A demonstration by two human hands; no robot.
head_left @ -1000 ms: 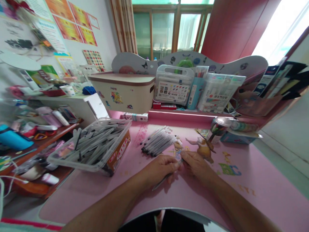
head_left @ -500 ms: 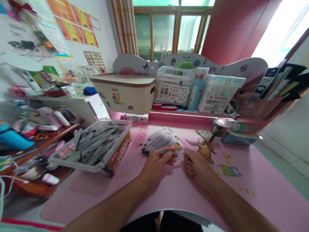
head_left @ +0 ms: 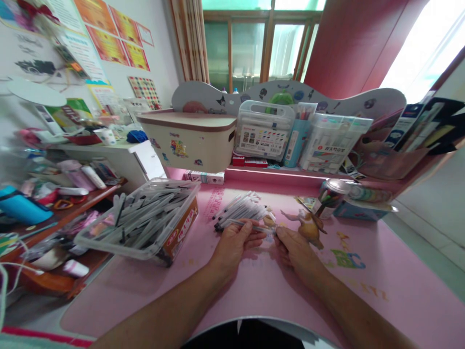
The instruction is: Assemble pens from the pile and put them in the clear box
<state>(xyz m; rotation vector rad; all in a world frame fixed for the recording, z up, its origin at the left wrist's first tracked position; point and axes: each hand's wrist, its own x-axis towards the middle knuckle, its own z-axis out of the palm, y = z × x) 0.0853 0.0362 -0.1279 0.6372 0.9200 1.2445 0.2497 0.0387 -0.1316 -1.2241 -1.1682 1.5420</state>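
Observation:
A slim translucent pen (head_left: pixel 258 228) is held crosswise between my two hands, low over the pink desk (head_left: pixel 250 291). My left hand (head_left: pixel 238 241) pinches its barrel between thumb and fingers. At the pen's right end, the fingertips of my right hand (head_left: pixel 292 245) are closed; whether they grip a cap or the tip itself is hidden. Just behind my left hand lies a loose pile of similar pens (head_left: pixel 241 208) with dark ends. Farther left stands a clear plastic box (head_left: pixel 143 249), heaped with many grey-white pens (head_left: pixel 152 211).
Along the desk's back are a lidded cream bin (head_left: pixel 189 143), a clear marker case (head_left: pixel 265 133), a blue pencil pack (head_left: pixel 295 143) and another marker box (head_left: pixel 332 143). A jar of pens (head_left: pixel 329 198) stands at the right. Cluttered shelves (head_left: pixel 90 203) are at far left.
The left end of the pen tilts up slightly, and my left fingers are a little straighter. Both hands stay nearly in place; the view has shifted slightly.

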